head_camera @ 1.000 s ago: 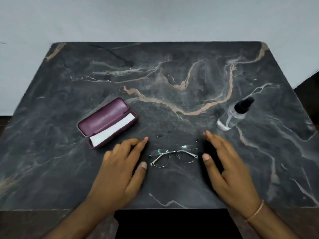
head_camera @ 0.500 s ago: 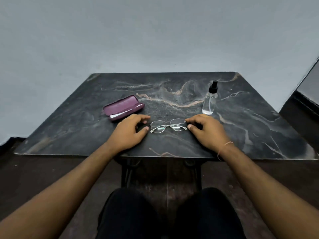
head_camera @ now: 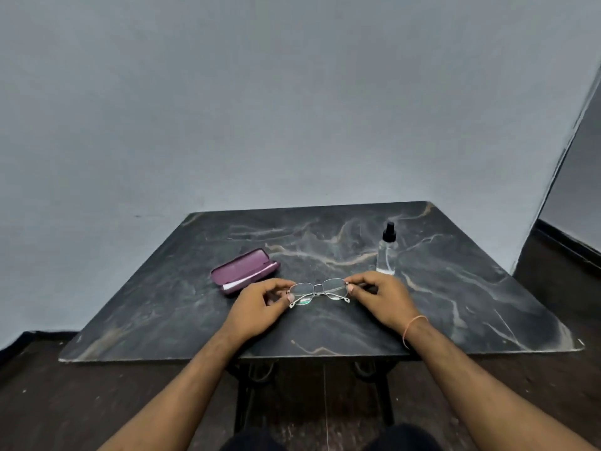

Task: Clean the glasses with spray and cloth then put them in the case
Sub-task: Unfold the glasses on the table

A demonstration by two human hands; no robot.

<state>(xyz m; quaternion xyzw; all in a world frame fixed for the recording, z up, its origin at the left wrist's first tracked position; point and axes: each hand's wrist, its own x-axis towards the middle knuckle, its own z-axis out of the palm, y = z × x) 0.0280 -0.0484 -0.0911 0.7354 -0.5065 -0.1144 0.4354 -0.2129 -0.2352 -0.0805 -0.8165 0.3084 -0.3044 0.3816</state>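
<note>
Thin metal-framed glasses [head_camera: 318, 290] are held just above the dark marble table [head_camera: 455, 307]. My left hand [head_camera: 260, 307] pinches the frame's left end and my right hand [head_camera: 383, 297] pinches its right end. A purple glasses case [head_camera: 242, 268] lies open to the left, with a white cloth [head_camera: 247, 281] folded inside its lower half. A clear spray bottle [head_camera: 387, 250] with a black cap stands upright behind my right hand.
A plain grey wall rises behind the table. Dark floor surrounds it, and the table's black metal legs [head_camera: 257, 375] show below the near edge. My knees are at the bottom of the view.
Both hands closed in on the glasses from either side, took hold of the frame ends and lifted them slightly off the table. The camera tilted up and back.
</note>
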